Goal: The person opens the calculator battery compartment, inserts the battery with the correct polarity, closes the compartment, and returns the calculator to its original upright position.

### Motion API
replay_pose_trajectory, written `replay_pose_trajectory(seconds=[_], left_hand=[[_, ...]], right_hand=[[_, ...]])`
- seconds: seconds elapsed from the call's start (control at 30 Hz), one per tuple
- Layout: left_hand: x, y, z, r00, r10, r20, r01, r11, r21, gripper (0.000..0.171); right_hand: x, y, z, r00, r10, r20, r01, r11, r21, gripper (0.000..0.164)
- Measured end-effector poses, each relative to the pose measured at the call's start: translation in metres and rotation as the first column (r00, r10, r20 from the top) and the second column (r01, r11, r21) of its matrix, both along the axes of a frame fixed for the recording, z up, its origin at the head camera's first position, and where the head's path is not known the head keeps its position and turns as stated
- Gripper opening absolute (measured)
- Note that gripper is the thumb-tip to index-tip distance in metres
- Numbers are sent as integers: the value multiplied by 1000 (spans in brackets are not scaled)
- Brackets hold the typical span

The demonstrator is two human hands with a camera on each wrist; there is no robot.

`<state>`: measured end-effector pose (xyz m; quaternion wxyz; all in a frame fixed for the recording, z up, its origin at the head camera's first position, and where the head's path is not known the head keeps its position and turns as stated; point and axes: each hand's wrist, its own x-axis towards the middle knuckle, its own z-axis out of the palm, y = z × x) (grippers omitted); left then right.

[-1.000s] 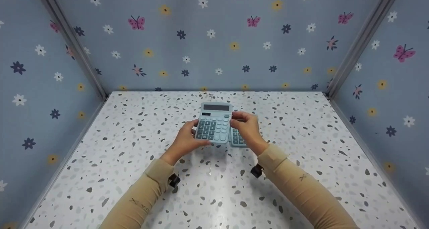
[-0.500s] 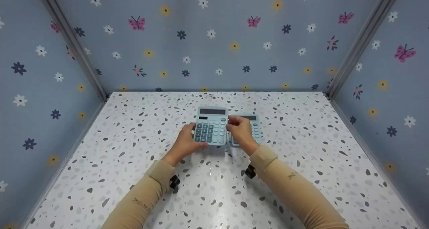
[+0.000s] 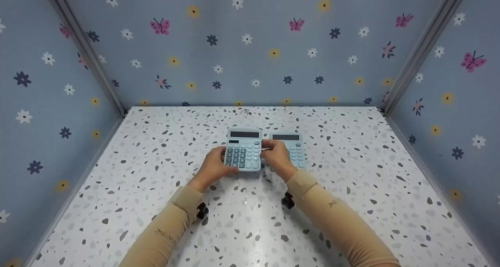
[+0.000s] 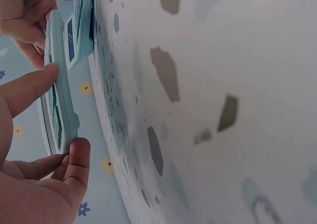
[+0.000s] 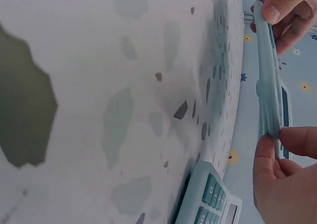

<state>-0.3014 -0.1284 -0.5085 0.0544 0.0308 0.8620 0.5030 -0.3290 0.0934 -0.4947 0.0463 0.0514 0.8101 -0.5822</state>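
A pale blue calculator (image 3: 245, 152) with a dark display is held face up by both hands in the head view. My left hand (image 3: 214, 166) grips its left side, thumb at the lower front edge. On the right edge, my right hand (image 3: 278, 157) pinches it between thumb and fingers. Both wrist views show this calculator (image 5: 269, 80) raised off the table, with a gap beneath. A second, similar calculator (image 3: 299, 152) lies on the table just to the right, partly covered by my right hand in the head view; its keys and corner also show in the right wrist view.
The white speckled table (image 3: 250, 220) reaches back to a blue wall (image 3: 250, 36) with flowers and butterflies. Similar side walls (image 3: 43, 114) stand left and right, with grey metal posts at the corners. A small black device (image 3: 288, 200) sits under each wrist.
Both hands have carried the held calculator a little left and toward me, lower in the head view. More of the second calculator has come into sight beside the right hand.
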Motion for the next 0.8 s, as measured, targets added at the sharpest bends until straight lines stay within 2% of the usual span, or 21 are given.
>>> replay_pose_trajectory(seconds=[0.17, 0.27, 0.57, 0.8], left_hand=[[-3, -3, -4, 1000, 2, 21, -1, 1000, -27, 90], [-4, -5, -5, 999, 0, 32, 2, 999, -50, 90], [-8, -6, -9, 997, 6, 71, 0, 996, -92, 101], [-11, -3, -9, 997, 1, 73, 3, 998, -62, 79]], right_hand=[[0, -5, -3, 1000, 6, 29, -7, 999, 39, 51], [0, -7, -5, 998, 22, 58, -23, 1000, 19, 55], [-2, -9, -10, 991, 81, 103, -81, 997, 0, 59], [-6, -9, -12, 988, 77, 136, -76, 997, -10, 58]])
